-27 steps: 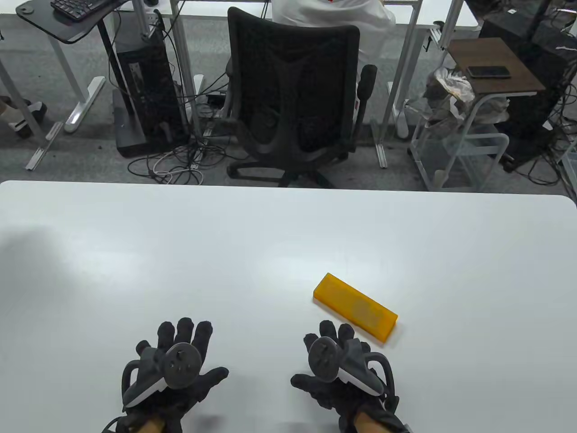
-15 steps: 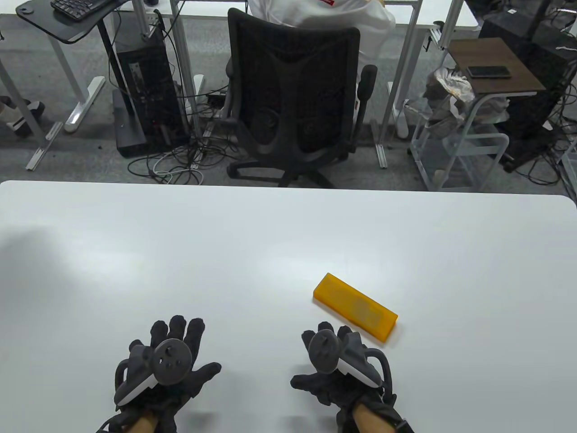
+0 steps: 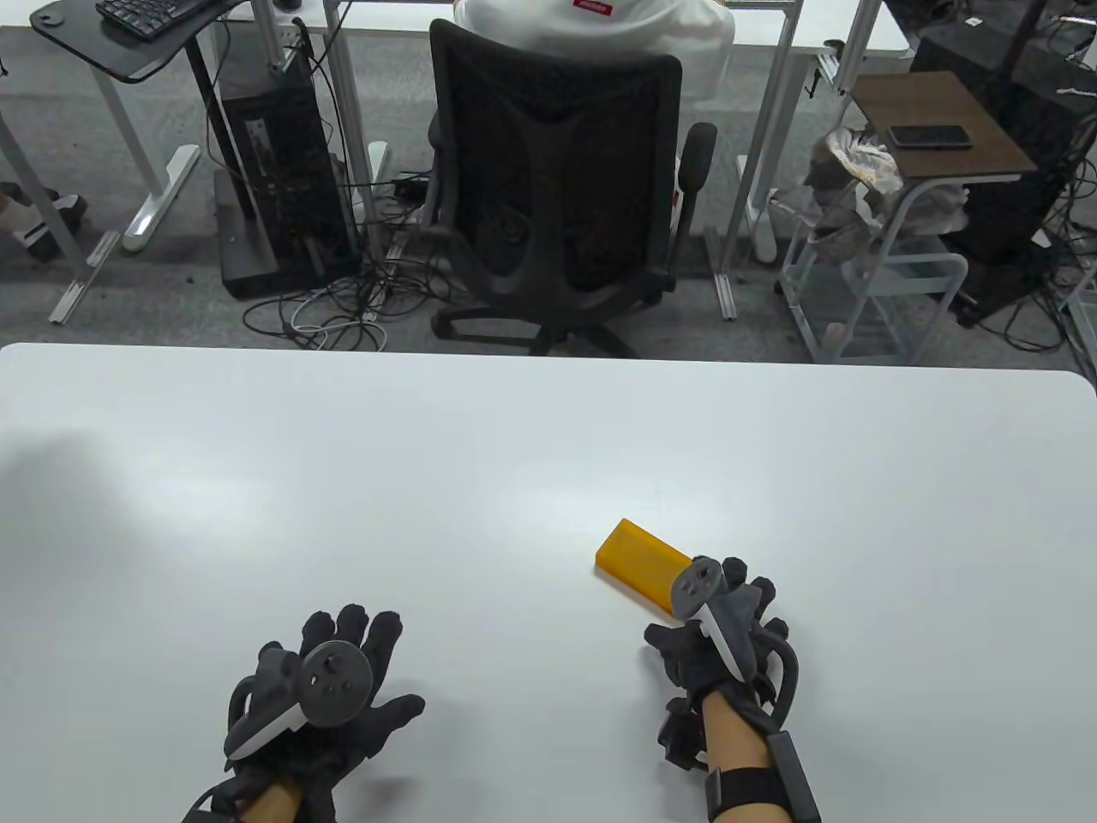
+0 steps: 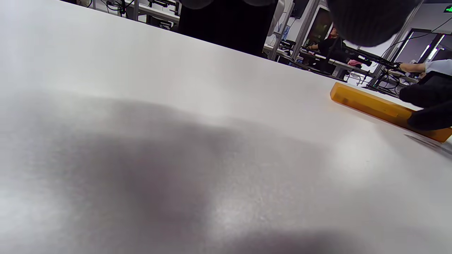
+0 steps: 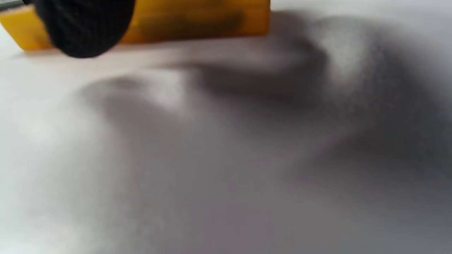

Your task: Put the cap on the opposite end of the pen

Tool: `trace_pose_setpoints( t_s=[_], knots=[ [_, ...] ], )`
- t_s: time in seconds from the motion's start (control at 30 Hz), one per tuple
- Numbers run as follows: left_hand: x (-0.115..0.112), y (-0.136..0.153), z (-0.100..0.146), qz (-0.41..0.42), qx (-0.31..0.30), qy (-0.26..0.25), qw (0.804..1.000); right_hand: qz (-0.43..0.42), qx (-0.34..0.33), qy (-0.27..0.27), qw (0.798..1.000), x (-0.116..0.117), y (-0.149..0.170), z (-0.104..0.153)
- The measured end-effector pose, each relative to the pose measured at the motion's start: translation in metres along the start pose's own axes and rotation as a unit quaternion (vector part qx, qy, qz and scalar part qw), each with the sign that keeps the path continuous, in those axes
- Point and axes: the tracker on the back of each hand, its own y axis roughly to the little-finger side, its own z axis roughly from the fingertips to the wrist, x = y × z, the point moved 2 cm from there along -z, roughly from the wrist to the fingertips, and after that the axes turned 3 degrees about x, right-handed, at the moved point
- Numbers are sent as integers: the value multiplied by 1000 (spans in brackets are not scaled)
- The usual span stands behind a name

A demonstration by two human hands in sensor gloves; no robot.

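Note:
No pen shows in any view. An orange translucent box (image 3: 638, 561) lies slantwise on the white table (image 3: 514, 446), right of centre near the front. My right hand (image 3: 720, 617) reaches over the box's right half and hides it, with the thumb still a little off the near side. In the left wrist view its dark fingers (image 4: 425, 106) lie on the box (image 4: 367, 104). In the right wrist view a fingertip (image 5: 84, 28) hangs in front of the box (image 5: 197, 17). My left hand (image 3: 343, 660) rests flat on the table at the front left, fingers spread and empty.
A black office chair (image 3: 557, 180) stands beyond the table's far edge, with a person in white seated in it. Desks, a computer tower (image 3: 274, 171) and cables fill the floor behind. A side table (image 3: 943, 129) with a phone stands at the back right.
My right hand has moved right and away from me, from the bare table onto the orange box's right end. My left hand has shifted only slightly and stays flat.

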Motion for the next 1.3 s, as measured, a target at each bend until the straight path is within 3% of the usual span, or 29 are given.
trace_pose_setpoints(
  t_s=[0.03, 0.13, 0.43, 0.6, 0.7, 0.87, 1.03, 1.17, 1.3],
  knots=[
    [0, 0, 0, 0, 1, 1, 1000, -5, 6, -7, 1000, 2, 1, -2],
    [-4, 1, -3, -4, 6, 10, 1000, 8, 17, 65, 998, -2, 3, -2],
    [-5, 5, -4, -6, 12, 14, 1000, 31, 2, 94, 995, -7, -7, 2],
    [-4, 10, -3, 1, 17, 0, 1000, 49, -91, 128, 986, -17, -24, 28],
    [0, 12, -3, -4, 19, -26, 999, 47, -194, 113, 973, -17, -47, 55],
    [-2, 11, -5, 2, 19, -19, 1000, 119, -302, 79, 943, 13, -82, 87],
    [-7, -3, -13, -59, 15, -8, 998, 154, -336, 68, 927, 30, -97, 94],
    [-17, -14, -31, -124, 11, 13, 992, 151, -340, 56, 927, 35, -98, 94],
    [-28, -23, -46, -109, 0, 26, 994, 154, -340, 53, 926, 36, -97, 93]
  ],
)
